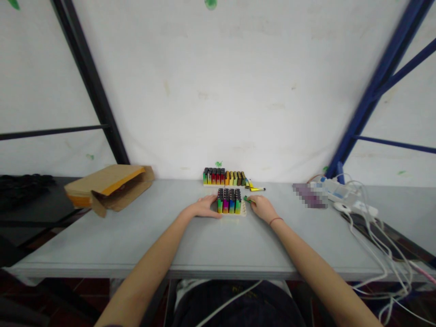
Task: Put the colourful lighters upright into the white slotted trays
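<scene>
Near the middle of the table stands a small white tray (243,210) with several upright lighters (229,202), coloured green, purple and blue with black tops. Its right end shows bare slots. My left hand (204,207) grips the tray's left end, thumb along the front edge and fingers reaching around behind. Just beyond the right end, my right hand (262,207) pinches a green lighter (248,199), tilted and mostly covered by my fingers. Behind, a second row of lighters (214,176) in red, green and yellow stands against the wall, and a few loose yellow lighters (257,189) lie beside it.
An opened cardboard box (109,181) lies at the table's left. On the right are a pixelated purple item (309,195), a power strip (335,190) and tangled white cables (378,240). A blue metal post (371,100) and a black post (88,77) flank the wall.
</scene>
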The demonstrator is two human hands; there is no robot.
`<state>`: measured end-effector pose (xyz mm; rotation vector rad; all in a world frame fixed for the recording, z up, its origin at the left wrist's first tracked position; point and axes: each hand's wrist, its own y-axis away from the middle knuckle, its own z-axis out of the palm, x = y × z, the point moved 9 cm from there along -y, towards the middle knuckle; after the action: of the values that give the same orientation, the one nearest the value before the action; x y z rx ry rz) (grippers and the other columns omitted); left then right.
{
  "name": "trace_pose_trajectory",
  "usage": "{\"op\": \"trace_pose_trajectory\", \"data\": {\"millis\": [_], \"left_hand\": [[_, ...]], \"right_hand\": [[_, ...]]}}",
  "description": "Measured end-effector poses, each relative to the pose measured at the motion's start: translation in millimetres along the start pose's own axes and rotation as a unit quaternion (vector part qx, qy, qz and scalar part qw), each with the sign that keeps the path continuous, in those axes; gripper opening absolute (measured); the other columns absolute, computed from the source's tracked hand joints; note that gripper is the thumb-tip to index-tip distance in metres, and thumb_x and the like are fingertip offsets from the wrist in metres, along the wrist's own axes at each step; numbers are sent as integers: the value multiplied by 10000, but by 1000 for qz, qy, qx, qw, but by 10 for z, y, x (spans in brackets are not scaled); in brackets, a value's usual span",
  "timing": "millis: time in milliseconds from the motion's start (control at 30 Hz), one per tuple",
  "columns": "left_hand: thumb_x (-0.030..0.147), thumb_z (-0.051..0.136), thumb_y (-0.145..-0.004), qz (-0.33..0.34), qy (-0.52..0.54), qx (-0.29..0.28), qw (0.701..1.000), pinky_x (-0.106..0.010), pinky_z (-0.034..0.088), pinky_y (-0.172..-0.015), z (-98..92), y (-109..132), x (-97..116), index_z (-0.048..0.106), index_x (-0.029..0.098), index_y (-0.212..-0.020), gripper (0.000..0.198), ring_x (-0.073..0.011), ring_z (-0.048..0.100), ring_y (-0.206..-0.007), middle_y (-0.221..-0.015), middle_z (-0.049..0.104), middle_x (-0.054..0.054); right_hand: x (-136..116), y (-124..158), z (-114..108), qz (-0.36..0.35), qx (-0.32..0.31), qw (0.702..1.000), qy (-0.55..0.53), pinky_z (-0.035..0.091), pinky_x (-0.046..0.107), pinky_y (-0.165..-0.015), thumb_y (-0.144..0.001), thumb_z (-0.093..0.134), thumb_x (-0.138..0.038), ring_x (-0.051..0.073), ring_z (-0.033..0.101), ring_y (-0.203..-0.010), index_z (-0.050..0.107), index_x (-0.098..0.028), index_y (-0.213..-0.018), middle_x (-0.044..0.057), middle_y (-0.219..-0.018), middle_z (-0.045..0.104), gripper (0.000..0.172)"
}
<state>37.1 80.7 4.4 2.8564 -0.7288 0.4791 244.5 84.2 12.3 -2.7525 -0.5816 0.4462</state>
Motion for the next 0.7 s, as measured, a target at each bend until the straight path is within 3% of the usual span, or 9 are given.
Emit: {"op": "trace_pose_trajectory", "data": {"millis": [167,300,400,467,567,700], "left_hand": [[634,639,-645,-1,4,-4,1000,-443,273,-1060,9,1,-10,344,128,-1386,945,-363,370,-1279,-1422,389,-167],[642,636,-647,1,-3,-4,1000,-434,258,-1072,22,-12,-26,328,127,-1398,961,-356,350,-1294,-1437,366,-166],[634,637,-653,2,-6,-6,1000,-435,266,-1066,23,-12,-22,334,128,-1395,948,-352,362,-1286,-1427,379,-170],[630,636,-656,3,-6,-5,1000,-434,269,-1063,17,-9,-14,338,138,-1393,935,-347,366,-1284,-1416,397,-163],[635,632,-655,3,-9,-5,1000,-433,263,-1068,16,-8,-12,327,130,-1400,949,-348,354,-1293,-1423,386,-163],[634,636,-651,0,-12,-8,1000,-439,252,-1072,30,-18,-29,320,134,-1405,959,-350,338,-1303,-1435,371,-159]], "right_hand": [[113,10,-40,18,32,999,-20,408,310,-901,-738,421,-5,240,566,-1002,596,-61,-1121,192,-1061,623,425],[80,25,-104,8,56,992,-116,409,317,-884,-796,396,-77,220,561,-968,580,-118,-1094,145,-1038,615,353],[101,41,-173,50,80,971,-219,414,307,-802,-843,423,-217,202,574,-853,542,-187,-1112,70,-938,634,296],[106,47,-181,78,79,956,-273,401,288,-747,-861,430,-346,190,560,-781,581,-193,-965,40,-832,623,238],[98,46,-135,105,49,938,-328,365,263,-641,-871,358,-518,156,501,-632,526,-179,-660,9,-627,544,433],[149,58,-72,157,31,906,-392,313,256,-525,-870,265,-550,115,380,-444,381,-200,-499,-30,-422,383,522]]}}
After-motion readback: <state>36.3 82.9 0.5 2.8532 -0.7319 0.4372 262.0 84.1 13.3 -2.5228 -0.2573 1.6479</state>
